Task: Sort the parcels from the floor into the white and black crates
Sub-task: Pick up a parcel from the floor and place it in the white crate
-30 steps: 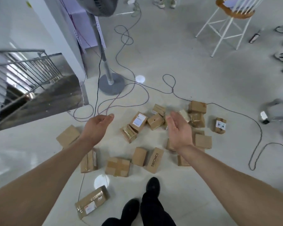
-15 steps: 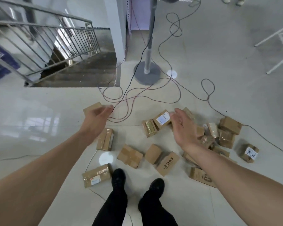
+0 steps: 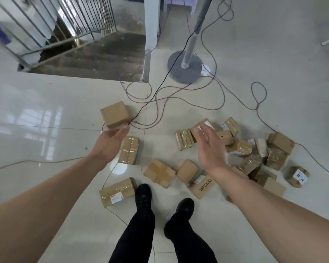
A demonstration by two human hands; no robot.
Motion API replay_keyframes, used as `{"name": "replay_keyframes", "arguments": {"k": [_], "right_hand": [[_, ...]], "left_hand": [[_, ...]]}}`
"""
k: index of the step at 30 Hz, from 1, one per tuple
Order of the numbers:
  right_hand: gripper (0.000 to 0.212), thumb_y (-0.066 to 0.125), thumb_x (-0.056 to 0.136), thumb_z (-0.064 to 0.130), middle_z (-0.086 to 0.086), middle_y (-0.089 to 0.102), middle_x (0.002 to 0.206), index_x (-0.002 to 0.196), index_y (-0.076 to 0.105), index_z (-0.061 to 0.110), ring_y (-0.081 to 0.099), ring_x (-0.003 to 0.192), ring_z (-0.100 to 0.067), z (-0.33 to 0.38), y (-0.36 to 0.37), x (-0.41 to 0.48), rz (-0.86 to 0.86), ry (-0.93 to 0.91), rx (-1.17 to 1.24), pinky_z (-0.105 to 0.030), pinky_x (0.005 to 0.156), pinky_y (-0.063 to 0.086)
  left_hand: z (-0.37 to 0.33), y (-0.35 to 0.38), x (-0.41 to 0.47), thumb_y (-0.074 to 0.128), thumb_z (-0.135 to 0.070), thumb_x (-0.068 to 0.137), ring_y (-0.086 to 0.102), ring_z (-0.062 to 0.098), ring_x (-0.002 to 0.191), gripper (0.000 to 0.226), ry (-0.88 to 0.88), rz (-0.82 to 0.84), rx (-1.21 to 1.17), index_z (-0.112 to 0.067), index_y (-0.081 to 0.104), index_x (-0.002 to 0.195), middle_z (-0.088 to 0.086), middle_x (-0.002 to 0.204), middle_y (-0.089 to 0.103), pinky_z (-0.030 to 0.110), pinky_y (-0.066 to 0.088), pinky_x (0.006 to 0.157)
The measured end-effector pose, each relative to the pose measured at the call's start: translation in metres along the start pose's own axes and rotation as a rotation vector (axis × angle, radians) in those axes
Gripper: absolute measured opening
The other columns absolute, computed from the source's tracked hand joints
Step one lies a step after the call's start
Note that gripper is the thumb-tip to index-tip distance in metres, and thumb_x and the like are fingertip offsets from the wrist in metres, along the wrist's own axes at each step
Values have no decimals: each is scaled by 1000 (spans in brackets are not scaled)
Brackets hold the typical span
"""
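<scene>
progress: basically nil imo. Nothing's in hand, and every parcel (image 3: pixel 240 148) I can see is on the floor (image 3: pixel 46 111)
crates: not in shot, so can't tell what's in them
left hand (image 3: pixel 110 143): empty, fingers loose and straight-ish, tips by the plain box (image 3: pixel 114 114), left of the fan base (image 3: pixel 184 73) and nearer me. Contact unclear
right hand (image 3: pixel 209 150): empty, fingers spread wide over the main pile, right of the fan base, nearer me
left to do: everything, well over a dozen pcs
watch: cables (image 3: pixel 160 95) from the fan base run right past the plain box
</scene>
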State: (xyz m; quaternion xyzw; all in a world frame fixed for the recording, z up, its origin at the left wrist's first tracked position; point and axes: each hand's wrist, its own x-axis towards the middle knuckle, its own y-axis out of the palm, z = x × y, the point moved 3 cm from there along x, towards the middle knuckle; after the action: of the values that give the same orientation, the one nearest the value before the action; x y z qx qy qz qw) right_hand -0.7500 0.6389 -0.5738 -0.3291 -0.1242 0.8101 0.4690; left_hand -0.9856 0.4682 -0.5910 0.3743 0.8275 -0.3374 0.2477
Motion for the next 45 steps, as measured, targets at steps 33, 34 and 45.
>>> {"name": "replay_keyframes", "arguments": {"k": [33,34,45], "right_hand": [[37,48,100,52,3,58,82,89,59,18,54,81,-20,-447,278,145,-37,680,158,-36,67,41],[36,48,101,49,4,53,77,86,55,17,50,76,-18,-440,273,146,-89,657,201,-33,63,37],[57,29,102,64,4,55,100,113,55,15,52,98,-21,-457,276,158,166,696,63,-37,84,34]], "left_hand": [[313,284,299,34,-73,95,49,31,128,74,-350,158,223,-18,48,142,3,137,52,55,39,111],[308,279,298,33,-72,96,52,30,121,68,-335,118,191,-18,54,131,2,125,54,53,42,108],[332,270,300,27,-90,82,38,34,143,104,-623,174,112,-17,35,155,8,155,44,60,26,116]]}}
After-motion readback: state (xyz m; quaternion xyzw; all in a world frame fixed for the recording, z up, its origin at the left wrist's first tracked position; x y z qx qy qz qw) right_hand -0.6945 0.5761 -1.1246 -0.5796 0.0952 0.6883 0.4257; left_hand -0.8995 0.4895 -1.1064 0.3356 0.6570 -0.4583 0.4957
